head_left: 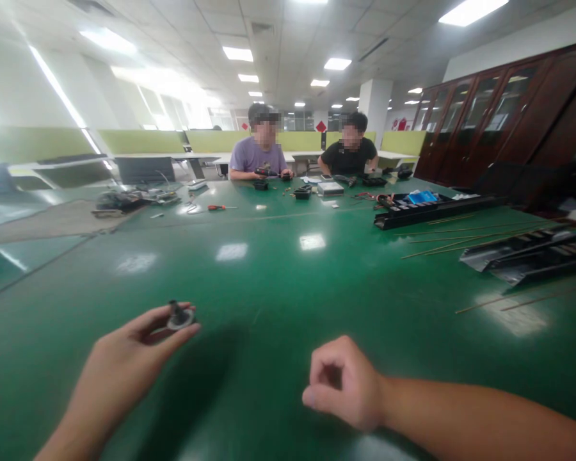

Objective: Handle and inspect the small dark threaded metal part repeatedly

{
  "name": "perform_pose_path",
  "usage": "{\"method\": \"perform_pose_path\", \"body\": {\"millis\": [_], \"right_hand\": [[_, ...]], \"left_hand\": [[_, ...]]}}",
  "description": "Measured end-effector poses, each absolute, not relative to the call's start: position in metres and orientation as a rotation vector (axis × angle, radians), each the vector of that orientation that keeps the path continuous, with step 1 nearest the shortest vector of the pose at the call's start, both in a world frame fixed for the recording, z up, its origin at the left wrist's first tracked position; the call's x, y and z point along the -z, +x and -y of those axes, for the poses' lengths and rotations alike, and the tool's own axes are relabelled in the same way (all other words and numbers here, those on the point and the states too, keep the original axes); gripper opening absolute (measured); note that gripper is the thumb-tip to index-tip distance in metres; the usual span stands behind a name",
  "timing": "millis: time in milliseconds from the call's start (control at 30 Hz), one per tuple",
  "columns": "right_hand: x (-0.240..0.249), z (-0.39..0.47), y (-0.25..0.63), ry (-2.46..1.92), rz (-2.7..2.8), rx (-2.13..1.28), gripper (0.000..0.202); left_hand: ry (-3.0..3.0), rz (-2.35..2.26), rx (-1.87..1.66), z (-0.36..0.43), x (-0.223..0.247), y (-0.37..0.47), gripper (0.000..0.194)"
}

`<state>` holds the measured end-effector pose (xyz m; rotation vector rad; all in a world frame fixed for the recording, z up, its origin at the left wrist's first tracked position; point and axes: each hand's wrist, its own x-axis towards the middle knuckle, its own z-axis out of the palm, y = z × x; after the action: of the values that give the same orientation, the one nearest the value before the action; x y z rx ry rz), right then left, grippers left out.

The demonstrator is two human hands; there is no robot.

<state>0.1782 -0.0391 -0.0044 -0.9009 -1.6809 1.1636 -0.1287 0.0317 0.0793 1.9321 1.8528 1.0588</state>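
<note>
My left hand (134, 346) pinches a small round part with a dark stem and a pale ring (181, 317) between thumb and fingers, with the stem pointing up. It is held above the green table (259, 282), and its exact kind is hard to tell. To the right, my right hand (343, 384) is curled into a loose fist over the table. A dark hollow shows between its thumb and bent fingers, and nothing is visible inside.
Black channel-shaped rails (523, 253) and thin brown rods (454, 246) lie on the right. Farther off are a red-handled screwdriver (221, 207), a black tray with a blue packet (422, 196) and a pile of parts (129, 197). Two people (258, 153) sit at the far edge.
</note>
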Motion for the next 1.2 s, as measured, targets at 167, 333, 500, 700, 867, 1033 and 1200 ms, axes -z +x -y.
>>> {"method": "perform_pose_path", "body": {"millis": [167,333,500,700,867,1033,1200], "right_hand": [[0.006,0.032,0.177,-0.903,1.223,-1.106,0.033],[0.016,0.028,0.169,-1.136,1.469,-1.031,0.063],[0.015,0.034,0.168,-1.129,1.626,-1.035,0.050],[0.010,0.035,0.169,-1.176,1.692,-1.042,0.035],[0.006,0.036,0.169,-1.187,1.758,-1.009,0.029],[0.003,0.036,0.169,-1.183,1.761,-0.980,0.026],[0.002,0.036,0.168,-1.194,1.742,-0.991,0.026]], "left_hand": [[2.364,-1.262,-0.833,-0.013,-0.057,-0.058,0.035],[2.495,-1.080,-0.886,0.007,-0.029,-0.047,0.038],[2.460,-1.057,-0.809,0.007,-0.019,-0.058,0.023],[2.455,-0.949,-0.776,0.011,-0.021,-0.056,0.020],[2.469,-0.935,-0.702,0.012,-0.019,-0.053,0.022],[2.428,-0.949,-0.696,0.012,-0.019,-0.054,0.020],[2.407,-0.946,-0.677,0.012,-0.018,-0.054,0.020]]}}
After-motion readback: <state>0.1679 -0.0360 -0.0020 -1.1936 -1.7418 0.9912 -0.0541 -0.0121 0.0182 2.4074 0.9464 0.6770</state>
